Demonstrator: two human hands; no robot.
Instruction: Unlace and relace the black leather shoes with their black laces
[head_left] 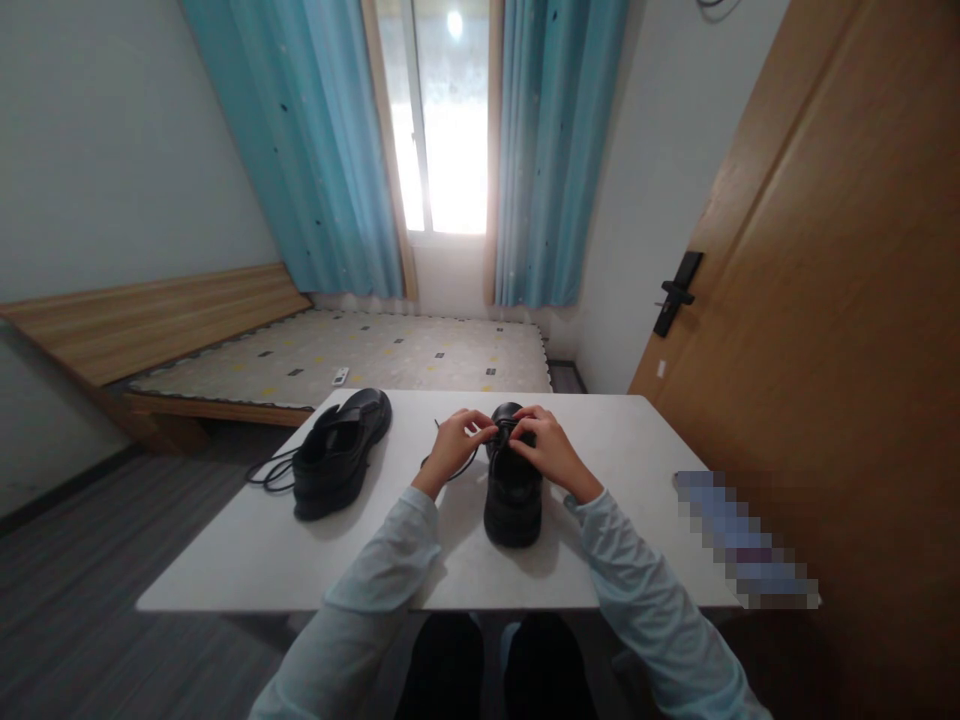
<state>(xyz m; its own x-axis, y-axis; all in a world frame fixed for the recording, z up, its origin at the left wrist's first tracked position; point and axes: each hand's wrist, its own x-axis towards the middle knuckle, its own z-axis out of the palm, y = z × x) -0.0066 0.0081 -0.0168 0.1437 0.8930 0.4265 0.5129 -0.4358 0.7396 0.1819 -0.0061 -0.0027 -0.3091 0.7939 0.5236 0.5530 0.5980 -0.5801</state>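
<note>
A black shoe (513,505) stands on the white table (450,585) in front of me, its heel towards me. Both my hands are at its lacing. My left hand (455,447) is on the left side, thumb and fingers pinched on the black shoelace (466,468), part of which hangs down to the table. From the right, my right hand (551,447) pinches at the lace over the shoe's tongue. The fingertips partly hide the lacing. A second black shoe (330,480) sits apart on the left, toe pointing away, with its loose laces (271,472) trailing over the table's left edge.
A blurred-out flat item (742,540) lies along the table's right edge. Beyond the table is a bed with a patterned mattress (405,345) and a small white object (341,376) on it. A wooden door (832,330) stands close on the right.
</note>
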